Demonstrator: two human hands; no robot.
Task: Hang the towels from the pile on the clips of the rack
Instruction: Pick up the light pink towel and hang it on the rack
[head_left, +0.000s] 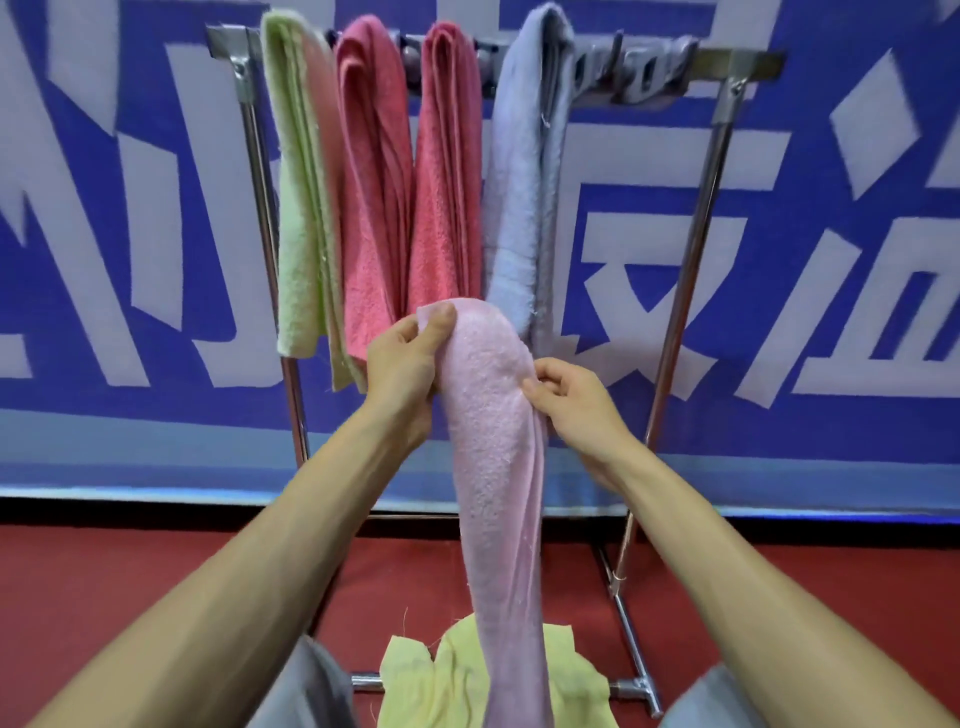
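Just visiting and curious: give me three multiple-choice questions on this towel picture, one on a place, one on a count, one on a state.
1. Where on the rack are the free clips? A) left end B) right end C) middle
2. How many towels hang on the rack? A) two B) four C) six
3. How is the pale pink towel held? A) by both hands B) by one hand C) by a clip
Answers: 1 B, clips right of the lavender towel hold nothing. 2 B, green towel, two deep pink towels, lavender one. 3 A, left hand pinches its top, right hand its side.
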